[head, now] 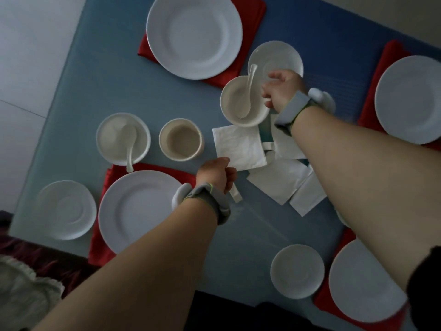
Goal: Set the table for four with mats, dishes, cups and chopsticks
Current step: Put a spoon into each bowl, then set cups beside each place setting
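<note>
Head view: a white bowl [243, 101] with a ceramic spoon [247, 96] inside is gripped at its rim by the right hand [281, 89], just above the table beside a small saucer [275, 59]. Dishes are being distributed; next, the bowl likely needs setting level at a place, spoon kept steady. The left hand [216, 174] pinches the corner of a white napkin [238, 146] atop a loose pile. Nearby stand a beige cup [181, 139], another bowl [123, 138], and plates on red mats [248, 10] over the blue table [114, 87].
</note>
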The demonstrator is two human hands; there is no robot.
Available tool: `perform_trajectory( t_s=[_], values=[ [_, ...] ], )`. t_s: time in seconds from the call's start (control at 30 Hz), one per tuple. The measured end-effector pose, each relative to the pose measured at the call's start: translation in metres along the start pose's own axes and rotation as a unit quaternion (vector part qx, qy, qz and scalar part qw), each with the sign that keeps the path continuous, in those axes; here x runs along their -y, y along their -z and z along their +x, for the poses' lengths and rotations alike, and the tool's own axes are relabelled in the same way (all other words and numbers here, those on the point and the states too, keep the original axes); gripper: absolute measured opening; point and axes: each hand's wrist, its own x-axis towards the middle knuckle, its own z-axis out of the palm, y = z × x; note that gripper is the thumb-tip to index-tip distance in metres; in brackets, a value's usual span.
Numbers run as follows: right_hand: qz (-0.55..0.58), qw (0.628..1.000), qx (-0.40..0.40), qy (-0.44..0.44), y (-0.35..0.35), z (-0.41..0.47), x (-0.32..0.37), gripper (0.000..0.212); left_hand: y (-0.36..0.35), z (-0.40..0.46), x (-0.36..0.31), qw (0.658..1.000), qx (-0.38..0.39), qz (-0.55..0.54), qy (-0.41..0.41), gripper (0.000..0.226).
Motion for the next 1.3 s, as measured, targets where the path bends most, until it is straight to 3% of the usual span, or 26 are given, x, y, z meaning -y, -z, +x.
perform_trajectory(
  t_s=[0.13,0.33,0.67,0.83,1.0,1.13,1.23,1.3],
  values=[
    [0.065,0.998,0.007,0.019,-0.002,-0.032,-0.022,0.007,0.003,-0.010,0.013,1.000,-0.004,0.015,-0.010,0.025],
    [0.032,0.998,0.062,0.002,-0.010,-0.086,-0.063,0.008,0.013,-0.022,0.034,1.000,-0.001,0.016,-0.019,0.012],
    [0.032,0.996,0.088,-0.002,-0.016,-0.153,-0.088,0.020,0.032,-0.053,0.053,0.998,0.020,0.023,-0.046,0.023],
    [0.040,0.995,0.095,0.016,-0.023,-0.164,-0.072,0.007,0.041,-0.061,0.058,0.999,0.002,-0.006,-0.051,0.010],
    [-0.052,0.988,0.139,0.054,-0.052,-0.166,-0.042,0.067,0.065,-0.064,0.070,0.997,-0.003,-0.063,-0.049,0.014],
    [-0.155,0.975,0.138,0.073,-0.076,-0.154,-0.023,0.075,0.082,-0.060,0.063,0.991,0.006,-0.135,-0.021,0.021],
    [-0.209,0.968,0.122,0.066,-0.092,-0.140,-0.012,0.066,0.094,-0.053,0.044,0.982,0.041,-0.183,-0.009,0.029],
    [-0.227,0.966,0.117,0.047,-0.090,-0.133,-0.010,0.061,0.097,-0.049,0.034,0.981,0.034,-0.193,-0.012,0.020]
  ],
)
